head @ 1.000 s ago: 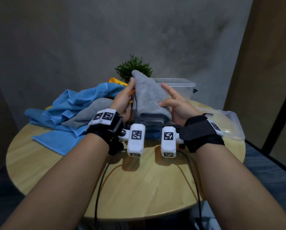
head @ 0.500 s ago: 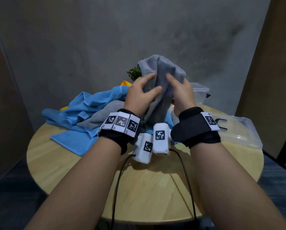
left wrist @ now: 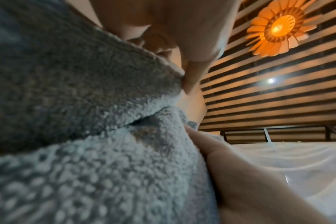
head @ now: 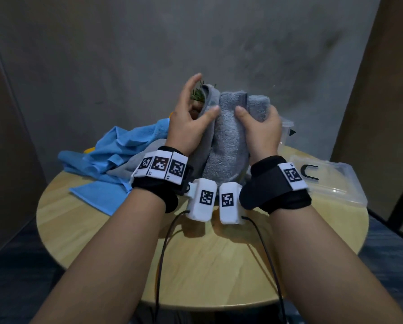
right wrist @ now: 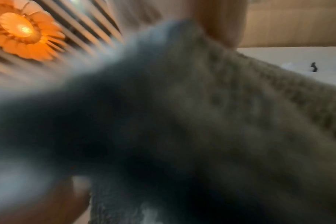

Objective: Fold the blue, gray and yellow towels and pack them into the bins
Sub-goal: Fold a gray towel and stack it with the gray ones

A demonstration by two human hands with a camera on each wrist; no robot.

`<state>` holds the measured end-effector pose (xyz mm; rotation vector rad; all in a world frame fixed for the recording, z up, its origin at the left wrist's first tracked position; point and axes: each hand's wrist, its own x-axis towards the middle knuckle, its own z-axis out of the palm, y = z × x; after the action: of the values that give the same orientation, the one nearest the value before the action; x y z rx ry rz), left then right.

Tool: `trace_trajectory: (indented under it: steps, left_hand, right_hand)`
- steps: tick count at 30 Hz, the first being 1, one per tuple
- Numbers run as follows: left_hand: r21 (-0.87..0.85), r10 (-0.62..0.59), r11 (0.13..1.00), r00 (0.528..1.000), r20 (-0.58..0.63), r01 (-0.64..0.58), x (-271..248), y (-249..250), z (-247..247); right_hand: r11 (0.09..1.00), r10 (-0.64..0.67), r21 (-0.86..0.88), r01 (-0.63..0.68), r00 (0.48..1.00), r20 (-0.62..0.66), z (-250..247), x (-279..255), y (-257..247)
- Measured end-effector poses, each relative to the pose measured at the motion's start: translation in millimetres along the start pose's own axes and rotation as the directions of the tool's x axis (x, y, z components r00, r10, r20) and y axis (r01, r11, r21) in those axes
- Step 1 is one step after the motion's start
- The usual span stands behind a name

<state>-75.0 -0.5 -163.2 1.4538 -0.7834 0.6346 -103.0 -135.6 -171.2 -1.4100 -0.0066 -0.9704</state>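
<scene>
A folded gray towel point(head: 228, 141) stands upright in the air above the round wooden table point(head: 219, 265), held between both hands. My left hand point(head: 191, 122) has its thumb on the towel's front, and its fingers reach up behind the left flap. In the left wrist view the gray towel point(left wrist: 86, 121) sits between thumb and fingertips point(left wrist: 190, 81). My right hand point(head: 261, 129) grips the right side, thumb in front and fingers curled behind. The gray towel point(right wrist: 201, 121) fills the blurred right wrist view. A clear bin point(head: 287, 129) stands behind my right hand.
A crumpled blue towel point(head: 125, 155) lies at the table's back left over another gray towel point(head: 135, 166), with a sliver of yellow towel point(head: 89, 150) beneath. A clear lid point(head: 331, 183) lies at the right edge. A small plant point(head: 197, 97) stands behind my left hand.
Both hands lifted the gray towel off the table and raised it upright. My left fingers have since straightened upward, and my right hand has wrapped further round the right side.
</scene>
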Motion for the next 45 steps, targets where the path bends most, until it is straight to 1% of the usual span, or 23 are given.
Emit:
trace_trajectory:
  steps: [1, 3, 5, 6, 8, 11, 13, 15, 17, 19, 20, 21, 22, 23, 25, 27, 28, 30, 33, 38, 41, 43, 45]
  left_hand:
    - [0.05, 0.035, 0.998, 0.999, 0.001, -0.035, 0.7, 0.4, 0.8]
    - [0.169, 0.099, 0.98, 0.993, 0.064, -0.109, 1.0, -0.6, 3.9]
    - [0.248, 0.103, 0.96, 0.988, 0.119, -0.13, -0.1, -2.5, 7.8]
    - [0.259, 0.1, 0.957, 0.988, 0.118, -0.128, -0.5, -2.6, 9.0]
    - [0.231, 0.099, 0.966, 0.991, 0.086, -0.117, -0.3, -2.6, 8.9]
    - [0.162, 0.034, 0.986, 0.999, 0.01, -0.035, 0.9, -3.2, 6.3]
    - [0.174, 0.005, 0.985, 0.998, -0.058, 0.005, 2.9, -5.7, 3.0]
    - [0.174, -0.004, 0.985, 0.996, -0.089, 0.019, 6.7, -9.1, -2.1]
    - [0.168, -0.007, 0.985, 0.99, -0.141, 0.031, 11.0, -9.2, -9.8]
    - [0.071, -0.04, 0.996, 0.976, -0.215, 0.057, 15.3, -7.3, -19.5]
    - [0.006, -0.059, 0.998, 0.971, -0.232, 0.062, 17.0, -6.5, -24.4]
    - [-0.044, -0.074, 0.997, 0.97, -0.231, 0.066, 18.5, -6.6, -29.1]
    - [-0.07, -0.082, 0.995, 0.973, -0.216, 0.069, 19.4, -6.7, -32.7]
    - [-0.076, -0.081, 0.995, 0.978, -0.191, 0.067, 19.8, -6.9, -35.0]
    - [-0.069, -0.063, 0.996, 0.987, -0.147, 0.054, 18.9, -7.5, -36.3]
    - [-0.086, -0.062, 0.995, 0.988, -0.14, 0.05, 17.3, -7.3, -37.6]
    - [-0.097, -0.063, 0.994, 0.986, -0.155, 0.048, 17.2, -7.0, -39.0]
    - [-0.109, -0.068, 0.993, 0.981, -0.184, 0.048, 17.5, -7.5, -41.8]
    - [-0.108, -0.073, 0.993, 0.981, -0.18, 0.054, 16.2, -9.6, -43.0]
    - [-0.088, -0.036, 0.996, 0.992, -0.125, 0.025, 12.4, -10.4, -37.7]
    - [-0.126, -0.012, 0.992, 0.997, -0.082, 0.002, 12.4, -7.1, -36.7]
    - [-0.097, -0.034, 0.995, 0.998, -0.053, 0.028, 12.9, -7.8, -38.2]
    - [-0.033, -0.053, 0.998, 0.997, -0.065, 0.051, 14.7, -9.6, -39.0]
  right_hand:
    - [0.997, -0.045, -0.069, 0.043, 0.999, -0.026, 2.1, -2.1, -1.2]
    - [0.978, -0.131, -0.169, 0.123, 0.991, -0.036, 6.7, -8.0, -4.8]
    - [0.973, -0.156, -0.171, 0.155, 0.988, 0.009, 10.3, -12.7, -7.5]
    - [0.979, -0.147, -0.137, 0.152, 0.988, 0.046, 11.1, -13.9, -8.5]
    - [0.993, -0.115, -0.006, 0.118, 0.983, 0.145, 11.9, -16.2, -10.3]
    - [0.969, -0.074, 0.249, -0.006, 0.948, 0.31, 11.5, -18.2, -12.5]
    - [0.957, -0.044, 0.284, -0.063, 0.934, 0.354, 10.9, -16.6, -12.6]
    - [0.963, -0.013, 0.259, -0.073, 0.949, 0.316, 9.9, -10.8, -10.0]
    - [0.972, 0.038, 0.219, -0.084, 0.978, 0.207, 5.9, -0.9, -3.6]
    - [0.987, 0.05, 0.151, -0.06, 0.996, 0.068, -1.1, 8.2, 1.7]
    - [0.99, 0.032, 0.139, -0.034, 0.999, 0.022, -5.2, 12.2, 3.2]
    - [0.988, 0.009, 0.153, -0.01, 1.0, 0.008, -9.2, 14.7, 3.4]
    - [0.983, -0.018, 0.183, 0.013, 1.0, 0.025, -13.0, 15.4, 1.2]
    - [0.972, -0.061, 0.231, 0.043, 0.996, 0.072, -16.4, 16.0, -1.4]
    - [0.951, -0.173, 0.288, 0.113, 0.965, 0.195, -22.3, 16.6, -9.1]
    - [0.955, -0.244, 0.237, 0.178, 0.926, 0.287, -26.0, 15.2, -13.6]
    - [0.96, -0.248, 0.205, 0.192, 0.921, 0.299, -26.9, 14.7, -13.4]
    - [0.966, -0.235, 0.169, 0.197, 0.94, 0.246, -27.2, 16.0, -8.3]
    - [0.967, -0.208, 0.178, 0.181, 0.967, 0.146, -27.1, 19.7, -1.6]
    - [0.965, -0.213, 0.171, 0.2, 0.975, 0.057, -29.0, 24.0, 2.2]
    - [0.952, -0.224, 0.222, 0.21, 0.974, 0.041, -34.6, 26.7, -0.7]
    - [0.937, -0.256, 0.259, 0.232, 0.965, 0.061, -36.3, 27.8, -3.8]
    - [0.941, -0.261, 0.245, 0.235, 0.962, 0.081, -33.5, 29.1, -6.0]
